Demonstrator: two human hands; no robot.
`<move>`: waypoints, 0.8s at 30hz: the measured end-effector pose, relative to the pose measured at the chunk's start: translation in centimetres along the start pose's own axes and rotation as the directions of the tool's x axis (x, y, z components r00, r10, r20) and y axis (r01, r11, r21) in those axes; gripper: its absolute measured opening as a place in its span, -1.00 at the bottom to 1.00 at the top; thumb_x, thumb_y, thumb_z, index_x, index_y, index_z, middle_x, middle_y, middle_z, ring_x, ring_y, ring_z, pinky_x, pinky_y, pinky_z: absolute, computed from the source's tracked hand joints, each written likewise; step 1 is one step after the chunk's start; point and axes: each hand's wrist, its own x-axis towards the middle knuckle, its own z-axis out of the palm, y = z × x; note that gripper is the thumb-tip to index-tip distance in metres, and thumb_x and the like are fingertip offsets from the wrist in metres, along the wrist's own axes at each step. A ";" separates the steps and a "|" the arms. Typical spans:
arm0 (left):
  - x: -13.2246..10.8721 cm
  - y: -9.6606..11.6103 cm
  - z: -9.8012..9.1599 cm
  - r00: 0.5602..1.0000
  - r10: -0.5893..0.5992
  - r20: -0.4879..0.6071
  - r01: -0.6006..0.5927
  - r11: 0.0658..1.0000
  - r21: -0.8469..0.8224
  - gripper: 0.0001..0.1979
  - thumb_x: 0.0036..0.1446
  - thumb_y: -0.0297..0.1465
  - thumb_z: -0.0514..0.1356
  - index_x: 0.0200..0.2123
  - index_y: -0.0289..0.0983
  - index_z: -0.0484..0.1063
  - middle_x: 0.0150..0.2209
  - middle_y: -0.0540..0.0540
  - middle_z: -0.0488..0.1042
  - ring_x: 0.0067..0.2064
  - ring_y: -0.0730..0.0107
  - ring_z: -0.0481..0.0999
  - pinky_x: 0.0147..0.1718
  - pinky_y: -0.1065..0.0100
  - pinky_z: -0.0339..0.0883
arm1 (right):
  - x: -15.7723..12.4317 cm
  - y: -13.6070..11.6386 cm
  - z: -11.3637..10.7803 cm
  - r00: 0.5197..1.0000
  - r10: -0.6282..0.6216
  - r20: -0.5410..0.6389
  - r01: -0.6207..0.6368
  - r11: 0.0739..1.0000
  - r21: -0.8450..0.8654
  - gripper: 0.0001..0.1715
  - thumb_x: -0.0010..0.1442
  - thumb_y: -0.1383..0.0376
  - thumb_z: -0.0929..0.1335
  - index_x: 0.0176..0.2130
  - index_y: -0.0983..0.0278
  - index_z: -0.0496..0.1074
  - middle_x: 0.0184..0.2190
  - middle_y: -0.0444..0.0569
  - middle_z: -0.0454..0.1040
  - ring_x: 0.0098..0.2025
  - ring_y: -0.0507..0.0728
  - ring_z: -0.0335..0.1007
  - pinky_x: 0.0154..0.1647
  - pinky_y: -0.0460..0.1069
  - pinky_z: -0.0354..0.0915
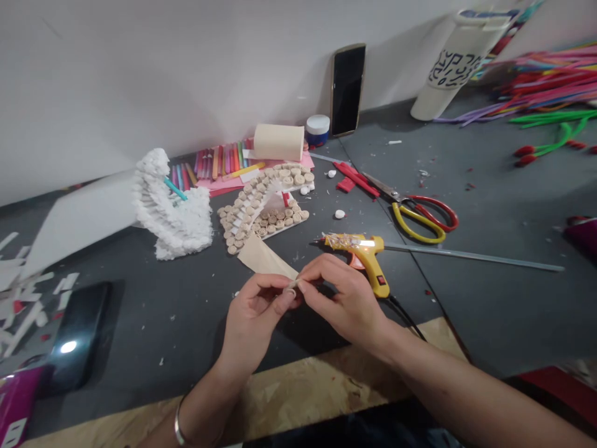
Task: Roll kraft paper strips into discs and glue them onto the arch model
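My left hand (254,320) is closed, thumb and index finger pinching a small beige coil (291,291). Against it, my right hand (345,298) pinches its fingertips together on the end of the same rolled beige strip. Behind my fingers a wider beige paper strip (265,256) stretches away to the left; whether it joins the coil is hidden. Beyond that lies a craft piece covered in beige rolled coils (242,208), with a white stair-like band across it. A yellow hot glue gun (373,252) lies just past my right hand, a clear glue stick (476,252) in its back.
Red-and-yellow scissors (420,218) lie behind the glue gun. At left are a white fluffy piece (175,208), a dark phone (81,330) and paper scraps (23,298). Along the wall stand a beige roll (278,143), a jar (318,130), another phone (348,90) and a tumbler (454,68).
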 end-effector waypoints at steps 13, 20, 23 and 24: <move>0.2 1.2 0.1 0.962 -0.265 -0.069 0.224 0.906 -0.359 -0.71 -0.20 -0.48 0.47 -0.35 -0.26 0.51 -0.45 0.09 0.42 -0.42 0.62 0.46 -0.36 0.53 0.49 | -0.1 0.4 0.5 0.901 -0.427 0.080 0.434 0.874 -0.218 -0.75 0.19 0.51 0.32 -0.34 0.18 0.47 -0.34 -0.07 0.61 -0.34 0.08 0.49 -0.29 0.01 0.45; 0.1 0.7 0.6 0.951 -0.266 -0.157 0.216 0.935 -0.280 -0.75 -0.18 -0.41 0.46 -0.40 -0.31 0.49 -0.43 0.01 0.52 -0.38 0.54 0.50 -0.34 0.49 0.44 | -0.7 0.4 1.0 0.933 -0.345 0.104 0.360 0.882 -0.305 -0.82 0.20 0.48 0.32 -0.35 0.23 0.45 -0.30 0.02 0.61 -0.34 0.10 0.48 -0.30 0.00 0.45; 0.0 0.3 0.5 0.953 -0.228 -0.200 0.183 0.958 -0.221 -0.77 -0.16 -0.41 0.44 -0.41 -0.31 0.50 -0.44 0.01 0.53 -0.39 0.55 0.49 -0.35 0.50 0.40 | -0.8 0.5 1.4 0.941 -0.330 0.079 0.337 0.891 -0.304 -0.83 0.19 0.49 0.33 -0.37 0.23 0.41 -0.30 0.02 0.60 -0.31 0.10 0.50 -0.28 0.00 0.45; 0.0 0.2 0.4 0.953 -0.211 -0.215 0.168 0.965 -0.203 -0.78 -0.16 -0.41 0.44 -0.41 -0.31 0.50 -0.44 0.02 0.53 -0.39 0.55 0.48 -0.34 0.50 0.39 | -0.9 0.5 1.5 0.944 -0.325 0.064 0.329 0.899 -0.291 -0.83 0.19 0.48 0.33 -0.38 0.23 0.39 -0.30 0.02 0.60 -0.31 0.10 0.50 -0.27 0.00 0.45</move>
